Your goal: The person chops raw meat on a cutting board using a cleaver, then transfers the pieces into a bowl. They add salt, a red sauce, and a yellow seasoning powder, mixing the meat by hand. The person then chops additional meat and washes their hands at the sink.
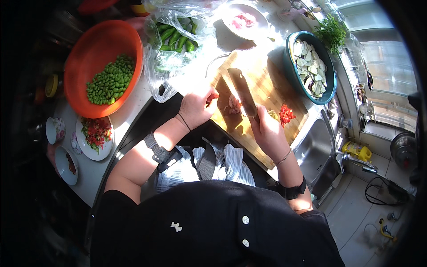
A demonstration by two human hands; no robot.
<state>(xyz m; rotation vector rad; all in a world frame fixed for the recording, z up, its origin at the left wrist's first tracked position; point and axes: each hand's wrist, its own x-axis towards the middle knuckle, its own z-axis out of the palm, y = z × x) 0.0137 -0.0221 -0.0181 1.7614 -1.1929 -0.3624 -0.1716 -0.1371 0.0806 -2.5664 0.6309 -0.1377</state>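
Observation:
My right hand [270, 133] grips the handle of a kitchen cleaver [241, 88]. Its blade points away from me over a wooden cutting board [263, 76]. Just left of the blade lies a small heap of pale pink chopped meat [234, 104]. Chopped red pepper [287, 115] and a small yellowish chopped pile [273, 114] sit on the board beyond my right knuckles. At the board's left edge hovers my left hand [198, 105], its fingers curled inward. Glare and the turned hand hide whether anything is between those fingers.
Left stands an orange basin [100, 66] of green beans, beside a plastic bag [160, 76] of green peppers. Below it are a plate [108, 148] of chopped peppers and two bowls. A meat plate [230, 23] is behind; right are a teal basin [290, 66] of sliced vegetables and a sink [315, 157].

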